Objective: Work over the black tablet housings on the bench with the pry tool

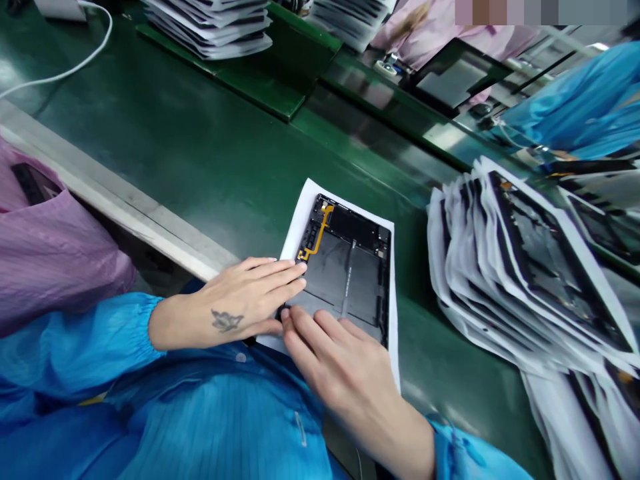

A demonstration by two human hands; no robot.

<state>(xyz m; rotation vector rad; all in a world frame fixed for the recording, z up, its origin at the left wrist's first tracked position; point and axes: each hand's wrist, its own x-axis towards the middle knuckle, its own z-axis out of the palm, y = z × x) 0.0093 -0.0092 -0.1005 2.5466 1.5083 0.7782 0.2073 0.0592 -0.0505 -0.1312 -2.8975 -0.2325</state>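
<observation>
A black device housing (330, 270) with an orange flex cable (320, 233) along its left side lies on a white sheet (299, 223) at the table's front edge. My left hand (235, 303), marked with a tattoo near the wrist, rests at the housing's left edge with its fingers stretched out flat. Over the lower left corner, my right hand (345, 367) has its fingers bent and pressed together; whatever they hold, if anything, is hidden beneath them.
Stacked device parts between white sheets (470, 287) stand on the right of the green table (200, 147). Another stack (215, 27) sits at the back. A white cable (95, 57) runs at upper left. People in pink and blue clothing are nearby.
</observation>
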